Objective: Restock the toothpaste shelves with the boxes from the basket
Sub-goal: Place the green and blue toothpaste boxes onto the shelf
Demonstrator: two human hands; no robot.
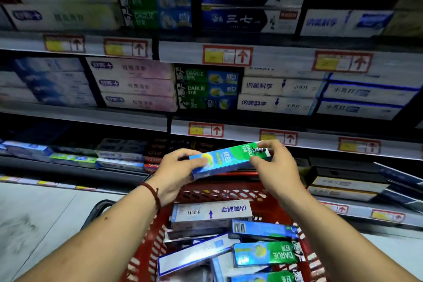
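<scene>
A green and blue Darlie toothpaste box (229,158) is held tilted above the red basket (229,191), between both hands. My left hand (176,173) grips its blue left end. My right hand (273,165) pinches its green right end. The basket below holds several boxes: a white one (211,213), a blue one (263,229) and another green Darlie box (265,253). On the middle shelf a stack of matching Darlie boxes (207,89) stands between pink boxes (137,84) and white boxes (278,92).
Shelves fill the view ahead, with red and yellow price tags (227,55) along their edges. The lowest shelves (75,158) hold flat rows of boxes left of the basket and dark boxes (348,181) to its right. Grey floor (39,213) lies at the lower left.
</scene>
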